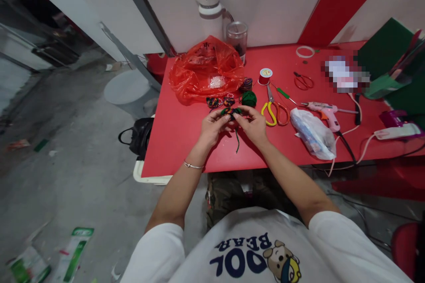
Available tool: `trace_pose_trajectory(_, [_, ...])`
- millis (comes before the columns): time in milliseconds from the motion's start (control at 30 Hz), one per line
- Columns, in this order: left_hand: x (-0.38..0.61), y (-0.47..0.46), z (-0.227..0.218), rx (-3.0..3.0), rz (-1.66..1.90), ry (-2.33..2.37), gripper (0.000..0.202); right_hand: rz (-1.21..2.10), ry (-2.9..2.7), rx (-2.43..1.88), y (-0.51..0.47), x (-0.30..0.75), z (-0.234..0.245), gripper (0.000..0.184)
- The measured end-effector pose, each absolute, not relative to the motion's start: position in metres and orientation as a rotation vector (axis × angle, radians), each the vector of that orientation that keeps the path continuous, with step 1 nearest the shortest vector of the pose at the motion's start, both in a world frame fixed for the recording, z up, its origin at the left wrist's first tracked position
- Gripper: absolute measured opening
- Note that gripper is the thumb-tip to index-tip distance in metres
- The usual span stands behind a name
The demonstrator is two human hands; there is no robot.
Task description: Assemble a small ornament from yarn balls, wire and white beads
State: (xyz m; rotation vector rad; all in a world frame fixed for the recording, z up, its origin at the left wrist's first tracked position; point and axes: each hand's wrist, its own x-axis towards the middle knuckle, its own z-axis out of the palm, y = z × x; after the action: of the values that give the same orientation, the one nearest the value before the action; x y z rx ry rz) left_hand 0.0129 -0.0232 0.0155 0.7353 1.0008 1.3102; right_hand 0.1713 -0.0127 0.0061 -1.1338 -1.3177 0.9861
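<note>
Near the middle of the red table, my left hand (214, 126) and my right hand (251, 124) pinch a small piece of multicoloured yarn work (229, 111) between them. It is green with orange and dark strands, and a green yarn tail (237, 140) hangs down from it. Just beyond my fingers lie two similar yarn pieces, one multicoloured bow shape (214, 102) and another (229, 99). A ball of green yarn (249, 98) sits by my right fingertips, with a multicoloured yarn bundle (247, 84) behind it. My fingers partly hide the held piece.
A red plastic bag (206, 68) with white beads (217, 82) lies at the back. Rightward are scissors (275, 108), a green-handled crochet hook (283, 93), a red thread spool (265, 76), small snips (303, 81), a pink glue gun (327, 112) and a white plastic bag (314, 135). Cords cross the right side.
</note>
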Motion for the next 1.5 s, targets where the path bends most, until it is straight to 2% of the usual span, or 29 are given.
trace_pose_trajectory(667, [0.013,-0.025,0.017,0.718,1.279,1.049,0.049,1.015,-1.263,-1.104,-0.009,0.167,0.000,0.036])
trace_pose_trajectory(833, [0.012,-0.025,0.019,0.710,1.268,1.022,0.052,1.043,-1.285,-1.103,-0.009,0.168,0.001,0.042])
trace_pose_trajectory(1033, [0.012,-0.025,0.021,0.696,1.282,1.036,0.045,1.059,-1.370,-1.120,-0.010,0.170,0.001,0.044])
trace_pose_trajectory(1267, [0.009,-0.023,0.024,0.650,1.321,1.088,0.043,0.941,-1.518,-1.055,-0.010,0.178,0.007,0.050])
trace_pose_trajectory(1333, [0.009,-0.023,0.024,0.635,1.325,1.092,0.042,0.937,-1.538,-1.044,-0.012,0.180,0.011,0.046])
trace_pose_trajectory(1433, [0.009,-0.023,0.024,0.616,1.322,1.079,0.044,1.008,-1.529,-0.958,-0.016,0.180,0.015,0.031])
trace_pose_trajectory(1500, [0.009,-0.022,0.025,0.602,1.330,1.080,0.044,1.165,-1.483,-0.924,-0.019,0.179,0.015,0.037])
